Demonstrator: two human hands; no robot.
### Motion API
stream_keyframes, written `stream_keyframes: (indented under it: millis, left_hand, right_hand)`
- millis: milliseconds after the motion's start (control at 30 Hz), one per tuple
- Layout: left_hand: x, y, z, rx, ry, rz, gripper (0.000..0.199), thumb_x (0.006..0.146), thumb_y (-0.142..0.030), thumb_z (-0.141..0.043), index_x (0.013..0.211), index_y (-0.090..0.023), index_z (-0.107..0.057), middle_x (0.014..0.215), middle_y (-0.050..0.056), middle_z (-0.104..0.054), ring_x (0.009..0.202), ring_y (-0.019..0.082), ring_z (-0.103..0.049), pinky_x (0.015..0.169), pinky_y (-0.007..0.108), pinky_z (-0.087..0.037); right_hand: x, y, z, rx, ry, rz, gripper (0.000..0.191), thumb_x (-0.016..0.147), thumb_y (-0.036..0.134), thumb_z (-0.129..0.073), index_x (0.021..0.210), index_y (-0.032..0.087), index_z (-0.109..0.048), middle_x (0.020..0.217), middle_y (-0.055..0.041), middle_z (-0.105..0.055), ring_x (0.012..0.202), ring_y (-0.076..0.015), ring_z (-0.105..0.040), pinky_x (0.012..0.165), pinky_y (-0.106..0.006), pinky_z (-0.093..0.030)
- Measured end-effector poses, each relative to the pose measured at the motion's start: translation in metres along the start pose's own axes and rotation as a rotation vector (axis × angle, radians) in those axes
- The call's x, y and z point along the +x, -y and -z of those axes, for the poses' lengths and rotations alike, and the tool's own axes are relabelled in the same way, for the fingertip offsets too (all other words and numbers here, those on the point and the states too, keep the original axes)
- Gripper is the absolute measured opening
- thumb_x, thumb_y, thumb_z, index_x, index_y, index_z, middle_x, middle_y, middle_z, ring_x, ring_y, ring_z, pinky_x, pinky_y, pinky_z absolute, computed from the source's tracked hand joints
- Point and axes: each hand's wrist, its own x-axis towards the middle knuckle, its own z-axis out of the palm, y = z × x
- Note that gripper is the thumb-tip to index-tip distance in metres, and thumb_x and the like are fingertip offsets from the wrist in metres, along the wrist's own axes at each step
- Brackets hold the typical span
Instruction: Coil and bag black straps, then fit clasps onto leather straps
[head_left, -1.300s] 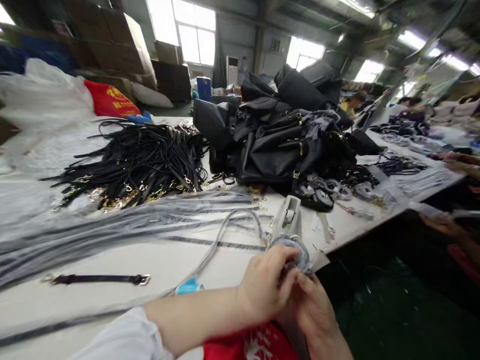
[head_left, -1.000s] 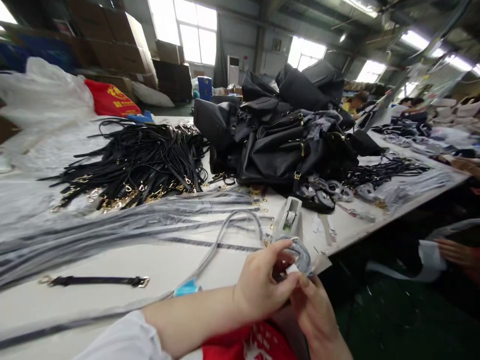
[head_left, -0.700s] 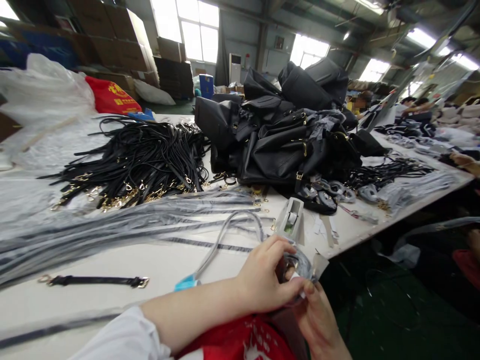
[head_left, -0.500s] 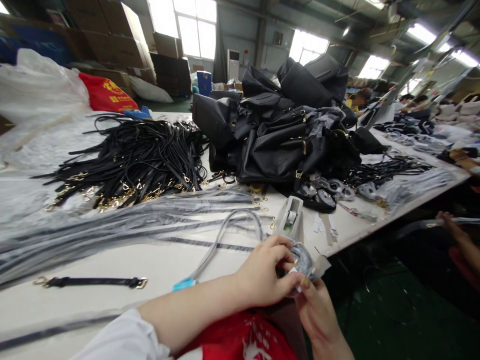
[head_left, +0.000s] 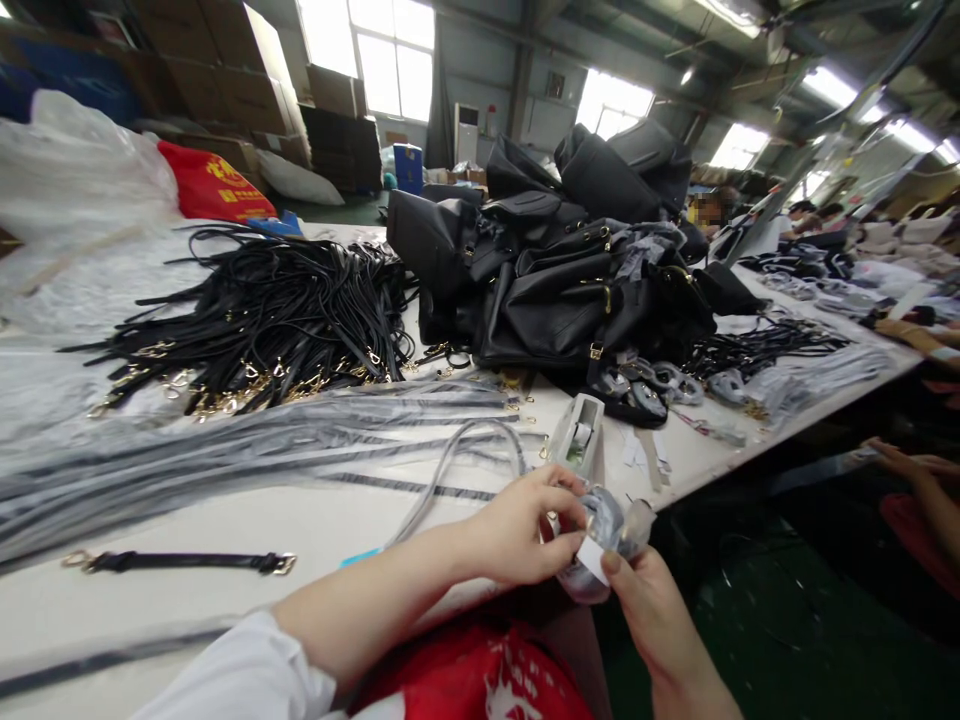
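Coil of grey, plastic-covered strap sits between the two hands, which together make the grip, over the near edge of the white table. The left hand is closed on the coil's left side, fingers curled over its top and thumb below them. The right hand is clamped on the lower right side, its thumb pressing the edge of a small white strip that lies across the coil. Clear plastic sticks up just above the right thumb.

Just beyond the grip stands a pale tape dispenser, and beside it, to the right, lie paper scraps. To the left of the grip, past the left forearm, a short black strap with gold-coloured hardware lies alone, and above it long plastic-covered straps run across the table. Farther off on that side is a heap of loose black straps. Straight beyond the dispenser rises a pile of black bags, with more coils at its near right foot. Well to the right of the grip, a co-worker's hand shows beside the table
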Motion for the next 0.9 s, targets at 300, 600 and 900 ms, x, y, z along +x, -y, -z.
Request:
stream_keyframes:
  millis: [300,600,900]
  left_hand:
    - [-0.008,0.001,0.006,0.083,0.081,-0.063,0.024,0.074,-0.014,-0.069,0.057,-0.015,-0.052,0.108,0.009,-0.060,0.089,0.015,-0.062,0.078,0.024,-0.053]
    - [-0.012,0.004,-0.008,0.502,-0.098,-0.026,0.019,0.091,-0.028,-0.062,0.079,-0.016,-0.071,0.096,0.007,-0.068,0.083,0.017,-0.065,0.075,0.027,-0.053]
    - [-0.009,0.006,-0.013,0.585,-0.018,0.070,0.019,0.091,-0.016,-0.057,0.083,-0.015,-0.074,0.086,0.006,-0.071,0.077,0.017,-0.068,0.072,0.025,-0.055]
  right_hand:
    - [-0.007,0.008,-0.002,-0.260,0.038,-0.039,0.039,0.086,0.050,-0.069,0.104,0.015,-0.077,0.092,-0.0103,-0.077,0.083,-0.0245,-0.069,0.074,-0.032,-0.055]
    - [-0.003,0.007,-0.002,-0.572,-0.236,0.029,0.048,0.086,0.056,-0.065,0.101,0.012,-0.077,0.096,-0.0146,-0.077,0.091,-0.0315,-0.071,0.080,-0.036,-0.055]
    - [0.001,0.000,-0.014,-0.708,-0.328,0.056,0.048,0.085,0.063,-0.062,0.077,0.017,-0.072,0.062,-0.0082,-0.071,0.063,-0.0252,-0.068,0.066,-0.033,-0.053]
